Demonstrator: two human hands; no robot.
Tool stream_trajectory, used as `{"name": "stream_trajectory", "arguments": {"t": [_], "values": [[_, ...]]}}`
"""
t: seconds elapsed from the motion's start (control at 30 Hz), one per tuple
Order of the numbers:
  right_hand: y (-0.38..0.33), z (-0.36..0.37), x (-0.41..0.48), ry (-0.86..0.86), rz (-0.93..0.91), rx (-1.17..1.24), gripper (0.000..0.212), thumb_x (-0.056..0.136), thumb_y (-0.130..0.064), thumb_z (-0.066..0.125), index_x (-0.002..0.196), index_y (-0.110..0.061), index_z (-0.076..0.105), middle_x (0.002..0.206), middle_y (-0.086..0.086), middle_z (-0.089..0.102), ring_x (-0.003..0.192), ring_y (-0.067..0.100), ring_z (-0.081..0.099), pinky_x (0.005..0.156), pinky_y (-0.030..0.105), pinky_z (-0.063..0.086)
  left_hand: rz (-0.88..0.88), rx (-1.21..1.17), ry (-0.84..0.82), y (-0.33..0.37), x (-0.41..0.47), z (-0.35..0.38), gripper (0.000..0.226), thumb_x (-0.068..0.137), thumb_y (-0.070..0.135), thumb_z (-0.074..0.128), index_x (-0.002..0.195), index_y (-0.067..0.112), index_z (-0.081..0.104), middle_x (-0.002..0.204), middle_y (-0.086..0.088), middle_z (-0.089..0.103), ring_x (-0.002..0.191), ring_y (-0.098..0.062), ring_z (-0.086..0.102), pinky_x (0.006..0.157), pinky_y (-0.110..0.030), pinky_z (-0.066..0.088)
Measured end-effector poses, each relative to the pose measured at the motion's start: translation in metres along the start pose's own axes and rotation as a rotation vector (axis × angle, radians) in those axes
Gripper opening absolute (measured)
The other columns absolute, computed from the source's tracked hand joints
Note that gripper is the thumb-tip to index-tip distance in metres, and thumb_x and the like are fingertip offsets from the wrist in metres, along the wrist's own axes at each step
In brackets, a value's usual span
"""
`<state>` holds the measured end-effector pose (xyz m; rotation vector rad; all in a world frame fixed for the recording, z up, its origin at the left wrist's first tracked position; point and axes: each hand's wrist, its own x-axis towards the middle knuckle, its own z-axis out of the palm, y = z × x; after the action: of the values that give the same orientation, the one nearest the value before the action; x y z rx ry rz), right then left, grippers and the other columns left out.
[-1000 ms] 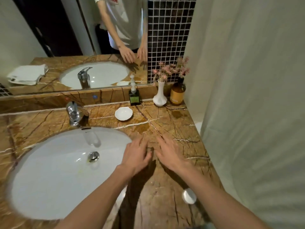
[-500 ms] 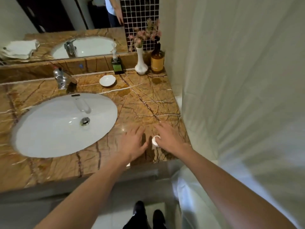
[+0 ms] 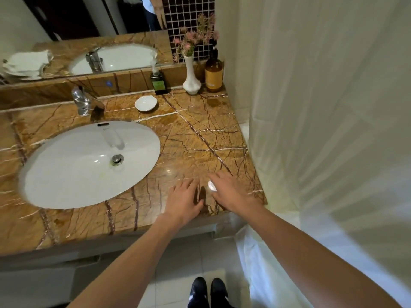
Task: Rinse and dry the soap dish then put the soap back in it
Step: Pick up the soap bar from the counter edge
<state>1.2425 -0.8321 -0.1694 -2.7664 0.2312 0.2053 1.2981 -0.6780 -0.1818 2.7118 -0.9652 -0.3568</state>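
Note:
The empty white soap dish (image 3: 145, 103) sits on the brown marble counter (image 3: 200, 138), behind the sink and right of the tap. A small round white soap (image 3: 210, 185) lies near the counter's front right corner. My right hand (image 3: 230, 192) covers it with fingers curled over it, so only its left edge shows. My left hand (image 3: 183, 200) rests flat on the counter just left of the soap, fingers spread, holding nothing.
An oval white sink (image 3: 89, 163) with a chrome tap (image 3: 81, 100) fills the counter's left. A dark pump bottle (image 3: 158, 82), a white vase of flowers (image 3: 191, 78) and an amber bottle (image 3: 213, 73) stand at the back. A white curtain (image 3: 322, 107) hangs on the right.
My view has pulled back from the counter. My right hand has moved from flat on the marble onto the soap near the front edge. The left hand stays flat beside it.

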Motion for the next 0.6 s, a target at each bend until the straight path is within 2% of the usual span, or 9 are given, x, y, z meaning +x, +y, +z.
{"name": "stream_trajectory", "arguments": {"t": [0.27, 0.47, 0.6], "values": [[0.001, 0.006, 0.010, 0.010, 0.001, 0.031, 0.067, 0.085, -0.014, 0.069, 0.145, -0.016, 0.036, 0.137, 0.011, 0.051, 0.125, 0.027, 0.046, 0.099, 0.037, 0.045, 0.032, -0.025, 0.002, 0.003, 0.014, 0.004, 0.066, 0.080, 0.041, 0.060, 0.139, 0.020, 0.037, 0.143, -0.004, 0.045, 0.133, -0.023, 0.037, 0.110, -0.045, 0.033], [0.026, -0.011, -0.002, 0.117, 0.165, 0.171, 0.049, 0.087, -0.019, 0.068, 0.132, -0.016, 0.051, 0.128, 0.009, 0.052, 0.116, 0.025, 0.049, 0.094, 0.033, 0.042, 0.103, -0.025, 0.019, 0.014, 0.031, 0.011, 0.056, 0.079, 0.038, 0.064, 0.130, 0.022, 0.048, 0.125, -0.005, 0.055, 0.113, -0.024, 0.051, 0.096, -0.039, 0.045], [0.045, -0.021, -0.012, 0.152, 0.234, 0.187, 0.053, 0.091, -0.021, 0.064, 0.142, -0.022, 0.048, 0.120, 0.011, 0.052, 0.112, 0.025, 0.048, 0.094, 0.032, 0.042, 0.125, -0.057, 0.006, 0.028, 0.040, 0.020, 0.054, 0.079, 0.037, 0.068, 0.127, 0.020, 0.053, 0.120, -0.006, 0.056, 0.107, -0.024, 0.052, 0.090, -0.036, 0.048]]}}
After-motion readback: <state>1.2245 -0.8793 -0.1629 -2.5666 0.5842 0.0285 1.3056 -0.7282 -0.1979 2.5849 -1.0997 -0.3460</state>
